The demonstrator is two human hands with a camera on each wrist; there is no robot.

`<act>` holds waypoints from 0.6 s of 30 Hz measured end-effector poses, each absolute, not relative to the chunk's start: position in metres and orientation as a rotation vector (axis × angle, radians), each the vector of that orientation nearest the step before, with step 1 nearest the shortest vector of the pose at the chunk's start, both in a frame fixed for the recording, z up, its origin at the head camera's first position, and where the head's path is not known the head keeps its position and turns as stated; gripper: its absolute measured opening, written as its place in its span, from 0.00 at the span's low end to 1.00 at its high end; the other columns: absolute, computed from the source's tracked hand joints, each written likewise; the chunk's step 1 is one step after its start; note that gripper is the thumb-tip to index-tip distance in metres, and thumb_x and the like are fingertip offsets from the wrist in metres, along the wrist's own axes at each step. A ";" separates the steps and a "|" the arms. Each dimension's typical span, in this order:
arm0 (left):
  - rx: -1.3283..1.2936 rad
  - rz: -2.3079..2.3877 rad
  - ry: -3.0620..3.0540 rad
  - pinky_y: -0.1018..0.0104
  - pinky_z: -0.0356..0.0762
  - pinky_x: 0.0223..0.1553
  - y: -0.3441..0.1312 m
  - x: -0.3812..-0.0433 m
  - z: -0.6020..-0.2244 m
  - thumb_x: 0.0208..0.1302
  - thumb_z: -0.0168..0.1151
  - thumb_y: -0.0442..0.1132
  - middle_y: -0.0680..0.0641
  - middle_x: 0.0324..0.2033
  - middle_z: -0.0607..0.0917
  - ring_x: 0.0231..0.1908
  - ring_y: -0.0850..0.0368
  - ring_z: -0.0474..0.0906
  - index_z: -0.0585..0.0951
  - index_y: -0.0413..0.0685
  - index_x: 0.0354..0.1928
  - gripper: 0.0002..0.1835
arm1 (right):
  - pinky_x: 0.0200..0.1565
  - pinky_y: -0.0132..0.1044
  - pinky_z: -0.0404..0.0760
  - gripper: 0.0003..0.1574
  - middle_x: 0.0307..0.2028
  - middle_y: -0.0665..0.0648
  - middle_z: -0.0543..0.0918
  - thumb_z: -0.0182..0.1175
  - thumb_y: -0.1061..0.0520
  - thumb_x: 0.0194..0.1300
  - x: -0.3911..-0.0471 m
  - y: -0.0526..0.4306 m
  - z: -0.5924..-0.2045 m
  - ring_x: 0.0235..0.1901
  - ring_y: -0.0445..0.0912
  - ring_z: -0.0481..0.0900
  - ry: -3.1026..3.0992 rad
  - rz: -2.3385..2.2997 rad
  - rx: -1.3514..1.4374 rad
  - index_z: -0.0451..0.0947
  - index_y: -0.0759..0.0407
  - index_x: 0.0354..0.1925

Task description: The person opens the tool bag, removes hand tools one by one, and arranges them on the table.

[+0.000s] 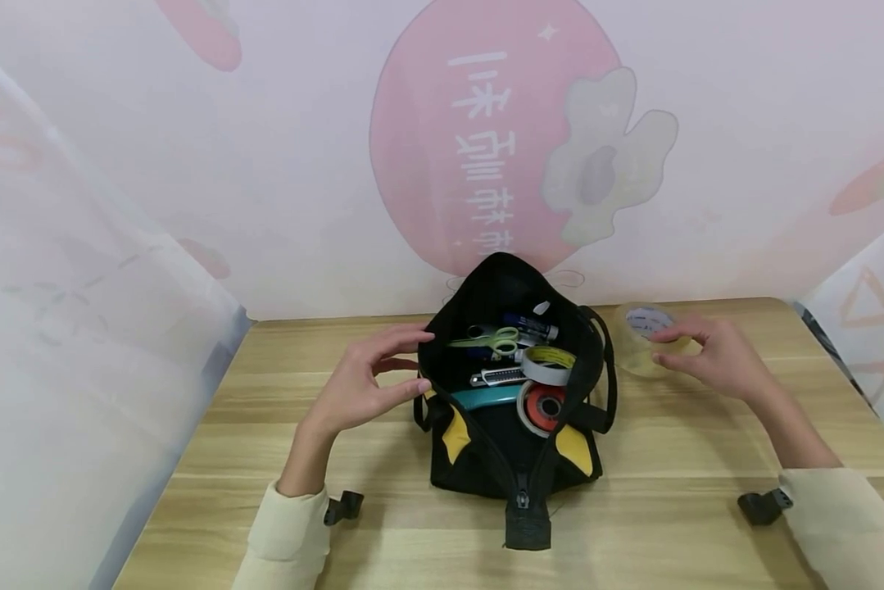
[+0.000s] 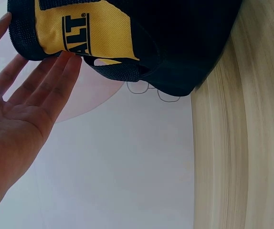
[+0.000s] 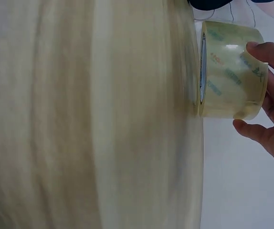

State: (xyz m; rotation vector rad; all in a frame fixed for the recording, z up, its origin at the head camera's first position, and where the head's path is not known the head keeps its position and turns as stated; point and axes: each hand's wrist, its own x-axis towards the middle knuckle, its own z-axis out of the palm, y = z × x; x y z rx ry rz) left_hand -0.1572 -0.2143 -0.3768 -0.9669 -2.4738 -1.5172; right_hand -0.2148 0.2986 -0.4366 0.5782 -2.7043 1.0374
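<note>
A black and yellow tool bag (image 1: 519,467) stands unzipped on the table. My left hand (image 1: 375,373) rests at the left rim of its opening, thumb and fingers fairly straight against the fabric. In the left wrist view its fingers (image 2: 63,78) touch the bag's yellow side panel. To the right of the bag, my right hand (image 1: 710,356) grips a roll of clear packing tape (image 3: 232,71) between thumb and fingers. The roll looks tilted. Inside the bag lie green-handled scissors (image 1: 504,338), a utility knife (image 1: 499,377), a grey tape roll (image 1: 547,373) and a red-centred roll (image 1: 543,406).
A teal tool (image 1: 489,397) and a blue marker-like item (image 1: 530,326) also lie in the bag. A strap handle (image 1: 609,369) stands out at its right. Behind the wooden table (image 1: 250,459) hangs a printed pale cloth (image 1: 301,164).
</note>
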 end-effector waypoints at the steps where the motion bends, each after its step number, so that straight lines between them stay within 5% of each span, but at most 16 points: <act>1: -0.967 -1.516 -2.474 0.55 0.91 0.57 -0.214 -0.157 -0.377 0.64 0.76 0.29 0.42 0.70 0.81 0.60 0.45 0.86 0.81 0.42 0.68 0.30 | 0.58 0.29 0.82 0.11 0.45 0.61 0.93 0.79 0.60 0.62 -0.215 0.299 -0.438 0.48 0.17 0.72 -2.699 1.030 0.585 0.93 0.53 0.44; 4: -0.968 -1.516 -2.474 0.54 0.91 0.57 -0.214 -0.158 -0.376 0.64 0.76 0.30 0.42 0.70 0.81 0.60 0.45 0.86 0.81 0.43 0.69 0.30 | 0.54 0.23 0.77 0.13 0.43 0.58 0.94 0.81 0.61 0.59 -0.215 0.300 -0.440 0.47 0.20 0.75 -2.693 0.974 0.613 0.93 0.52 0.44; 10: -0.964 -1.532 -2.477 0.55 0.91 0.58 -0.214 -0.157 -0.375 0.64 0.76 0.29 0.42 0.70 0.81 0.60 0.45 0.86 0.81 0.43 0.69 0.30 | 0.52 0.50 0.84 0.15 0.42 0.51 0.94 0.81 0.61 0.58 -0.213 0.301 -0.439 0.48 0.29 0.80 -2.794 0.893 0.655 0.93 0.47 0.43; 18: -0.956 -1.544 -2.488 0.57 0.90 0.59 -0.213 -0.157 -0.376 0.64 0.76 0.30 0.42 0.69 0.82 0.61 0.46 0.86 0.81 0.43 0.69 0.30 | 0.43 0.38 0.81 0.16 0.40 0.47 0.92 0.80 0.62 0.59 -0.209 0.300 -0.437 0.45 0.30 0.80 -2.831 0.865 0.680 0.92 0.48 0.45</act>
